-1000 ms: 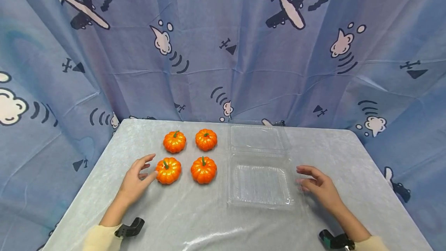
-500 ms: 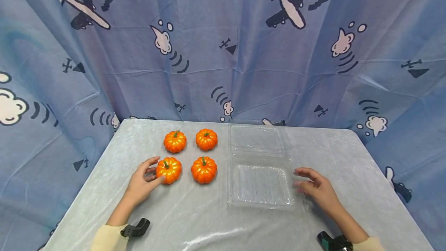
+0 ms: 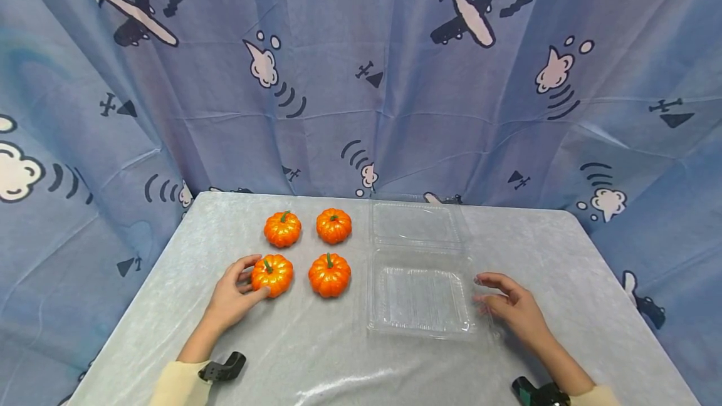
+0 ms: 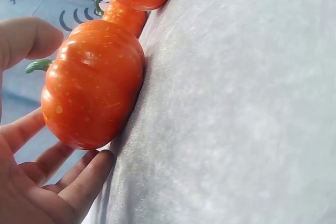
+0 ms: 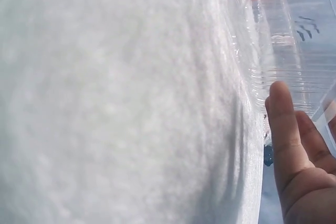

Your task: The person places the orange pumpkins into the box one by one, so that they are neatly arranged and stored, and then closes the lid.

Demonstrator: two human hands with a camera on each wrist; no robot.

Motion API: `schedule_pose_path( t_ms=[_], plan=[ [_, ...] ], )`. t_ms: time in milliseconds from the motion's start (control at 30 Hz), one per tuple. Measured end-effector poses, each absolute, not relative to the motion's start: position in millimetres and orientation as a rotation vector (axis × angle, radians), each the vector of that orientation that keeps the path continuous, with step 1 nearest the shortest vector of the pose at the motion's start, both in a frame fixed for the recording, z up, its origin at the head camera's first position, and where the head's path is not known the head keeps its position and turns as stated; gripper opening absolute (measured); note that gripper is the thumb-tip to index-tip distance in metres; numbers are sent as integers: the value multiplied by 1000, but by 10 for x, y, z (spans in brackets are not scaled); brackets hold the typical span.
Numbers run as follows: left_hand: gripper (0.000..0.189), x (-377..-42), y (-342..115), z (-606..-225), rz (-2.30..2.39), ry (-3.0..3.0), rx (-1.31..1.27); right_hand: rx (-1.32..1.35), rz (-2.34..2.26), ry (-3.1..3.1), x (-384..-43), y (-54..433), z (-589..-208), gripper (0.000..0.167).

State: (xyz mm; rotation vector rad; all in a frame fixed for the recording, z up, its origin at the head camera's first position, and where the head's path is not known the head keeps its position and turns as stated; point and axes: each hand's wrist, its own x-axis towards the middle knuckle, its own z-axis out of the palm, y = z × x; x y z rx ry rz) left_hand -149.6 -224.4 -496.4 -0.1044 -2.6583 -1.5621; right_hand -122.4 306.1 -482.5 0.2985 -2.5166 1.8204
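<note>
Several small orange pumpkins with green stems stand in two rows at the left. My left hand (image 3: 234, 293) has its thumb and fingers round the sides of the front left pumpkin (image 3: 273, 275), which stays on the table. In the left wrist view the thumb (image 4: 37, 38) lies near the stem and the other fingers (image 4: 86, 182) at the opposite side. My right hand (image 3: 516, 307) is beside the right wall of a clear plastic clamshell box (image 3: 375, 293), its fingers (image 5: 286, 124) extended with the tips right at the wall. The box holds nothing.
The box's lid (image 3: 416, 224) lies folded back toward the curtain. Beside the held pumpkin stands the front right pumpkin (image 3: 329, 275); behind are the back left pumpkin (image 3: 282, 229) and back right pumpkin (image 3: 334, 226). A blue curtain (image 3: 338, 80) hangs beyond the grey-white tabletop (image 3: 316, 356).
My left hand has moved right and brought its thumb and fingers round the front left pumpkin. My right hand has shifted slightly left to the box wall. Pumpkins and box stand where they were.
</note>
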Motion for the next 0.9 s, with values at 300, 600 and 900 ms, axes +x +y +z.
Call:
schedule_pose_path(
  t_ms=[300,600,900],
  plan=[
    [62,-1514,-2235,-4971,-1541,-2688,-70,260,1820,-2522,-1222,3057,-4811,38],
    [62,-1518,-2241,-4986,-1574,-2670,-45,238,1805,-2533,-1256,3058,-4805,38],
    [62,-1501,-2238,-4899,-1613,-2604,-74,281,1874,-2477,-1252,3051,-4805,38]
  ],
)
